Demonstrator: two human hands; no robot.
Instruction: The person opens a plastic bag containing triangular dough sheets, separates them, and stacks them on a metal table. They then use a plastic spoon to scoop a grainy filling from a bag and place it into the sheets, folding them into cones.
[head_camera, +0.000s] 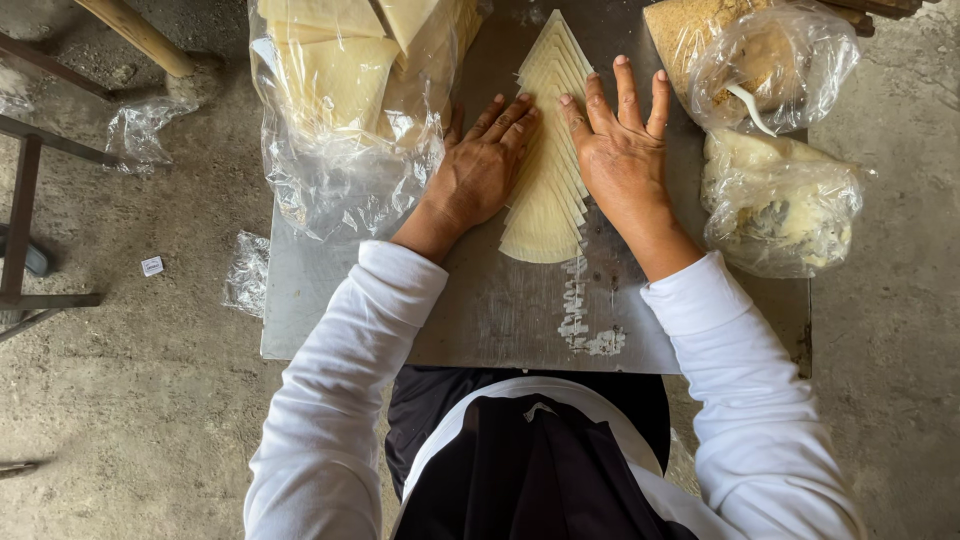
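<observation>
A fanned stack of pale triangular pastry sheets (548, 150) lies on a grey metal tabletop (500, 310), its point toward the far edge. My left hand (480, 165) rests flat against the stack's left side, fingers together on the sheets. On the right side my right hand (622, 140) presses with fingers spread, fingertips near the upper sheets. Both hands are empty and lie palm down. White sleeves cover both arms.
A clear plastic bag of more pale sheets (350, 90) sits at the table's left. At the right are a bag of crumbs with a white spoon (760, 60) and a bag of pale filling (780, 200). White paste smears (585, 325) mark the near tabletop. Concrete floor surrounds.
</observation>
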